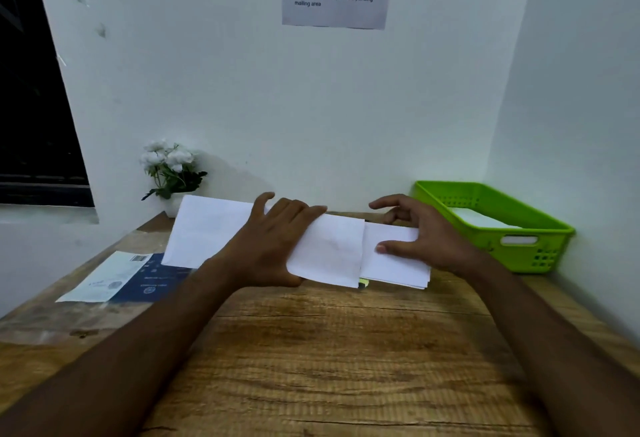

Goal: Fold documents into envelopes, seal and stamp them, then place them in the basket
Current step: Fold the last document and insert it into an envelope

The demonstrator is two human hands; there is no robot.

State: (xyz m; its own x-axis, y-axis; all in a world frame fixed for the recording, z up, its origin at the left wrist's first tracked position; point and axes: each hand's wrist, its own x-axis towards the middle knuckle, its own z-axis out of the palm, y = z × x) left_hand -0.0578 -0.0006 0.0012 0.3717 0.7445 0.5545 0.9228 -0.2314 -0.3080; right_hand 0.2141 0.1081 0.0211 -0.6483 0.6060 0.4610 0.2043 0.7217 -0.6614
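Insert step, about mid-way by the look of it. Envelope (207,235) lies with its long axis left-right, left end tipped a bit far, open mouth facing right. It seems held just off the tabletop (329,350), but I can't confirm the gap. Left hand (273,242) grips it mid-length: fingers (304,208) curled across the top face, thumb apparently under the near edge, hidden. Folded document (394,267) pokes out of the right mouth on the same axis as the envelope. Right hand (426,232) pinches that exposed end, thumb flat on top, the rest curled round the far edge. Key relation: the document sits directly right of the mouth and collinear with it, so the push should go straight left along the long axis, right hand driving, left hand as the stop. Risk as I read it: the document looks nearly as wide as the envelope, so any skew jams a corner at the mouth, and the left grip over the middle may squeeze the pocket flat. No seal or stamp visible yet. Basket (491,246) stands far right, just beside the right hand and well apart from the left, so the right is nearer for the drop. White paper lies in it. Small yellow-green item (363,284) peeks out under the envelope's near right corner; can't tell what it is.
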